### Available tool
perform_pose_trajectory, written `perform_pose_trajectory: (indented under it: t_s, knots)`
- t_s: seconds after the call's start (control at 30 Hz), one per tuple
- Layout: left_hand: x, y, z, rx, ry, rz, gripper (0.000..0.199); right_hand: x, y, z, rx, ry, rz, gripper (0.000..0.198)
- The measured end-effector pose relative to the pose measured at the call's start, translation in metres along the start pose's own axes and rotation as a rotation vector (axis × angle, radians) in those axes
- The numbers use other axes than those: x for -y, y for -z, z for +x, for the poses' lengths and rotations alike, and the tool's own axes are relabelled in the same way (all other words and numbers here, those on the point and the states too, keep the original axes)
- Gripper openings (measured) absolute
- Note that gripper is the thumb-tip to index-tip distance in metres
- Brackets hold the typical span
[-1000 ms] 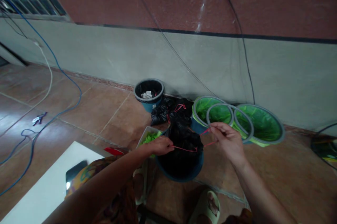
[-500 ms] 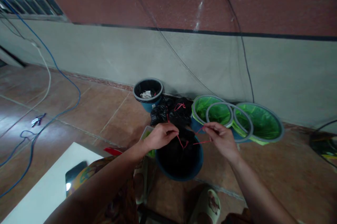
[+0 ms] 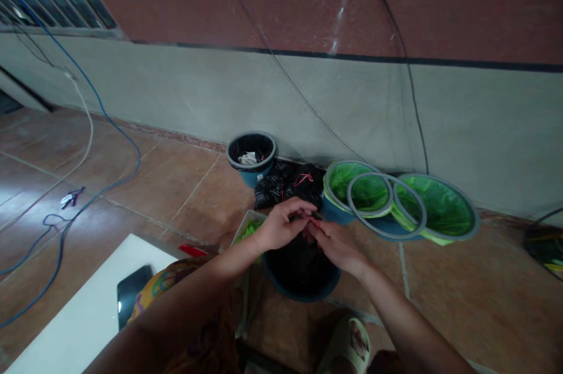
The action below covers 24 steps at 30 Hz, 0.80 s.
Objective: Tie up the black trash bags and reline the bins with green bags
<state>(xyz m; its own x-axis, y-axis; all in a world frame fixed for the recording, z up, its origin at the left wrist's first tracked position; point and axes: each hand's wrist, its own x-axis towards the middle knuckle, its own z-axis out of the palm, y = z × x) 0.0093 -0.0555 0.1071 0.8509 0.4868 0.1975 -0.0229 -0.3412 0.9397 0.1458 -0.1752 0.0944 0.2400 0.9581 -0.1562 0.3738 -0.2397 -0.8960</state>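
Note:
My left hand [image 3: 284, 226] and my right hand [image 3: 338, 243] meet over a blue bin [image 3: 303, 293] on the floor in front of me. Their fingers are pinched together around a red drawstring [image 3: 315, 221], of which only a short bit shows. Inside the bin is a black garbage bag [image 3: 303, 265], dark and partly covered by my hands. Just behind stand tied black garbage bags [image 3: 303, 183], one with a red drawstring bow on top.
A small bin [image 3: 251, 172] with a black liner stands by the wall. Green-lined bins [image 3: 440, 210] and a loose grey ring [image 3: 387, 230] are at right. A pale container [image 3: 240, 227] sits left of my bin. A phone [image 3: 132, 292] lies on a white surface [image 3: 88, 315]; cables [image 3: 105, 186] cross the floor.
Both hands have come together over the bin from being apart. The red drawstring, stretched in loops between them before, is now gathered at the fingertips and mostly hidden.

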Motion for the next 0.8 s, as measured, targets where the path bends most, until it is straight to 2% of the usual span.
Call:
perform_pose_trajectory:
  t_s: [0.07,0.1,0.27,0.37,0.47,0.57,0.63,0.73,0.8]
  knots:
    - [0.014,0.001,-0.001,-0.053,0.098,0.094,0.038,0.004,0.006,-0.002,-0.022,-0.028,0.025,0.040]
    - [0.020,0.000,-0.003,-0.032,0.128,0.149,0.040,0.006,0.009,-0.003,-0.021,-0.041,0.046,0.041]
    - [0.034,-0.010,-0.013,0.256,0.121,0.386,0.025,0.009,0.016,-0.007,0.043,-0.047,0.121,0.046]
    - [0.034,-0.014,-0.014,0.355,0.115,0.555,0.023,0.004,0.018,-0.008,0.029,-0.072,0.215,0.049]
    - [0.039,-0.014,-0.014,0.414,0.170,0.720,0.025,-0.001,0.023,-0.010,0.040,-0.109,0.418,0.047]
    - [0.046,-0.015,-0.016,0.410,0.280,0.821,0.027,-0.004,0.027,-0.013,0.041,-0.135,0.563,0.043]
    - [0.050,-0.017,-0.017,0.338,0.318,0.803,0.026,-0.005,0.028,-0.013,0.047,-0.149,0.572,0.042]
    - [0.048,-0.022,-0.020,0.190,0.227,0.671,0.043,-0.007,0.027,-0.011,0.060,-0.152,0.530,0.044]
    - [0.042,-0.028,-0.021,0.184,0.091,0.518,0.050,-0.006,0.025,-0.010,0.058,-0.148,0.517,0.045]
